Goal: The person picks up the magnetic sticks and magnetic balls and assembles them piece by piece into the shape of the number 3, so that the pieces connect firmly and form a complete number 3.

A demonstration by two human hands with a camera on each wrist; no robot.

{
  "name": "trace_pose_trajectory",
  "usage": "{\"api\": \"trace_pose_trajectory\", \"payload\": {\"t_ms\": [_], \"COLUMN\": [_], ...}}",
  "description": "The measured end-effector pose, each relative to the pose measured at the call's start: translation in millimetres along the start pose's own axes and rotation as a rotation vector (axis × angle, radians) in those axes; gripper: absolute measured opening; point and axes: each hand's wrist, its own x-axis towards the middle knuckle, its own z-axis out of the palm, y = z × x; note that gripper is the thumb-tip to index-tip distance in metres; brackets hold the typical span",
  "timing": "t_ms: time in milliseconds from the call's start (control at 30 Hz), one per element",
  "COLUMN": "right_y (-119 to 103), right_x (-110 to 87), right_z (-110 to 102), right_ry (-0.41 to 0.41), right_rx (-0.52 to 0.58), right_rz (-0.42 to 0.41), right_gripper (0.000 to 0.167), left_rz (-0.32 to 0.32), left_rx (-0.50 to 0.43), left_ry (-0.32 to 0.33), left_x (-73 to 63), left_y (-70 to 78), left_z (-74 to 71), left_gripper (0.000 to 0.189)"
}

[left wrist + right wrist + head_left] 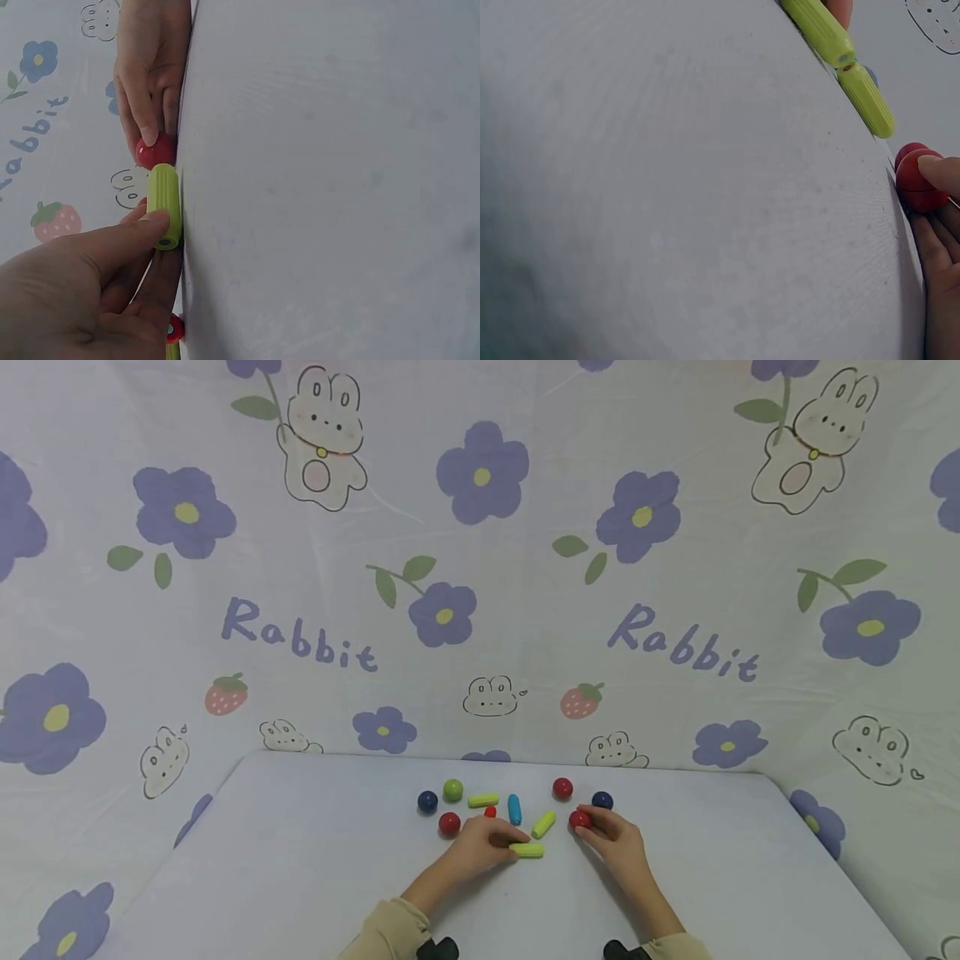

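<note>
In the head view my left hand [474, 847] pinches a ridged yellow-green rod [528, 851] between thumb and fingers, low over the white table. The left wrist view shows the thumb on the rod [165, 199] and a small dark disc in its near end. To the right, my right hand [618, 845] holds a glossy red ball [577, 820] by thumb and fingertips. A seam runs round this ball [915, 180] in the right wrist view. Between the hands a second yellow-green rod [543, 824] lies slanted on the table.
Behind my left hand lie a navy ball [427, 802], a green ball [453, 790], a red ball [449, 824], a yellow-green rod [483, 799] and a partly hidden red piece [490, 812]. A blue rod [514, 810], another red ball [562, 789] and a navy ball [602, 800] lie farther right.
</note>
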Motion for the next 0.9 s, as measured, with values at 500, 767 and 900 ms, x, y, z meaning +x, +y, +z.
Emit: {"api": "trace_pose_trajectory", "payload": {"t_ms": [500, 767, 900], "right_y": [-1.0, 0.8, 0.8], "right_x": [-0.4, 0.4, 0.8], "right_z": [-0.1, -0.5, -0.7], "right_ry": [0.005, 0.004, 0.004], "right_rx": [0.007, 0.001, 0.013], "right_rz": [0.014, 0.031, 0.030], "right_gripper": [0.040, 0.041, 0.041], "left_rz": [-0.067, -0.093, -0.070], "left_rx": [-0.066, -0.084, -0.095], "left_ry": [0.029, 0.016, 0.002], "left_x": [-7.6, -17.1, -21.6], "left_y": [3.8, 2.7, -0.5], "left_z": [-5.9, -10.2, -12.0], "left_gripper": [0.028, 0.028, 0.026]}}
